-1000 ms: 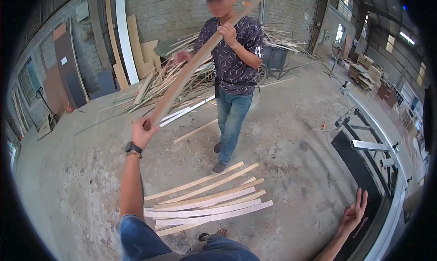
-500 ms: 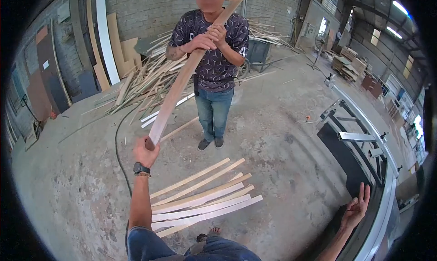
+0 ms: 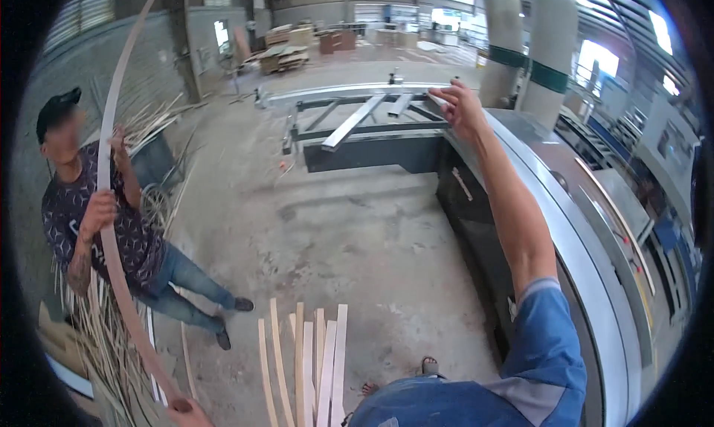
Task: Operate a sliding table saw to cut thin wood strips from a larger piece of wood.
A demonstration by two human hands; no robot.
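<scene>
My left hand (image 3: pixel 191 414), partly cut off by the lower edge, is closed around the near end of a long wooden plank (image 3: pixel 136 326). The plank rises steeply to the upper left and looks bent by the lens. A co-worker (image 3: pixel 111 241) at the left grips its middle with both hands. My right arm stretches forward over a long machine table with a metal sliding rail (image 3: pixel 554 193). Above the rail's far part, my right hand (image 3: pixel 465 111) has its fingers apart and nothing in them; whether it touches the metal cannot be made out.
Several pale wooden strips (image 3: pixel 309 367) lie on the floor before my feet. An outrigger frame (image 3: pixel 357 122) with metal bars juts left from the machine. Scrap strips (image 3: pixel 111 352) are heaped behind the co-worker, near a wheeled cart (image 3: pixel 160 170). Tall dust bags (image 3: pixel 547 55) stand beyond.
My view has swung right toward the machine. The co-worker and plank now appear farther left, my left hand lower. My right hand has reached forward along the machine.
</scene>
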